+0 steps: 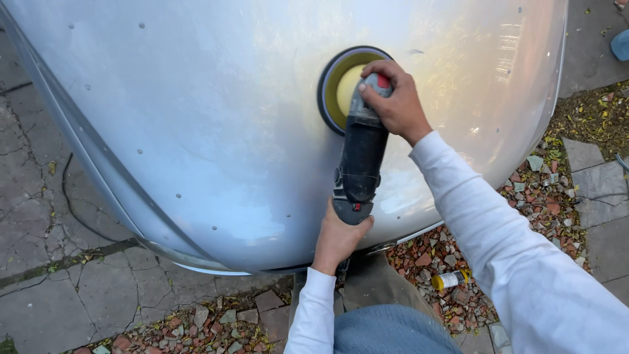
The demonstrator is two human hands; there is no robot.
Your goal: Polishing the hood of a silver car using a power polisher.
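A black rotary polisher (362, 157) lies against the curved, riveted metal body panel (196, 131), a silvery, hazily shining skin that fills the upper part of the view. The right hand (393, 98) is clenched over the tool's head, fingers wrapped across its top beside a small red button. Under that head the round yellow foam pad (341, 82), ringed by a dark backing plate, presses flat on the panel, near the upper middle of the metal. The left hand (337, 239) grasps the tail end of the polisher's body from below, fingers closed around it, just above the panel's lower edge. Both arms wear white sleeves. Beneath the panel's lower edge lie cracked paving slabs (78, 282) and a bed of broken red and grey stones (452, 262), where a small yellow-capped spray can (449, 280) rests on its side.
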